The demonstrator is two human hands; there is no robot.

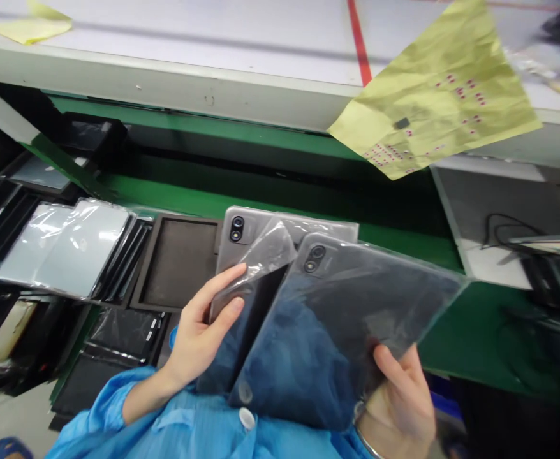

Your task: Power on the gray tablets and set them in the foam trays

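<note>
Two dark grey tablets, backs up, lie fanned and overlapping close to my blue sleeves. My left hand [208,331] grips the left edge of the rear tablet [265,223], pinching part of a clear plastic film against it. The front tablet [337,319] sits in a clear plastic sleeve, its camera at the upper left. My right hand [402,389] clasps its lower right edge, thumb on top and fingers underneath, hidden. The front tablet covers much of the rear one.
A black foam tray [179,261] stands left of the tablets. Bagged silver tablets [74,245] are stacked further left, with dark bagged ones [122,335] below. A white shelf [165,83] crosses above, and a yellow sheet [442,83] hangs over its edge. Cables [509,226] lie at right.
</note>
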